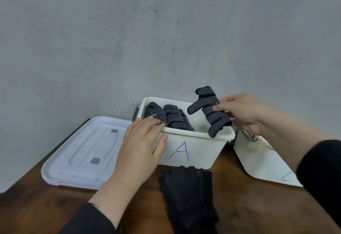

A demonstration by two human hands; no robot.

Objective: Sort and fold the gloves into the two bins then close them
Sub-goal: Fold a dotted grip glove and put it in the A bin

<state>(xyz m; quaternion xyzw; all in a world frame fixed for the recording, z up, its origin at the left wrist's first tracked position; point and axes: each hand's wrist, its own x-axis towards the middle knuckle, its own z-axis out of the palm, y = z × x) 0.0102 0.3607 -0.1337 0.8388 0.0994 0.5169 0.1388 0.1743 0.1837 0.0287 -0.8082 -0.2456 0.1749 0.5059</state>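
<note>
Nearest the camera, on the brown wooden surface [249, 206], lies one pile of plain black gloves [188, 193]; their number cannot be told. Its far end touches the front wall of a white bin [201, 150] marked with a blue handwritten "A" [180, 151]. Bare wood shows to the right of the pile, between this bin and a second white bin [262, 161], which stands at the right, mostly hidden behind the right sleeve, with only part of a blue mark visible.

On the left, one white lid [81, 158] lies flat just beside bin A, reaching the surface's left edge.

The left hand [140, 147] rests on bin A's near left rim, fingers extended over the edge and thumb on the front wall. Inside, two folded dotted black gloves [168, 116] sit at the left end, each with a small white logo too small to read; the right half has open room.

The right hand [243, 113] holds one folded dotted glove [210, 113] above that right half, fingers pinching it, its lower tip over the near rim.

Behind stands a grey wall [166, 30].
</note>
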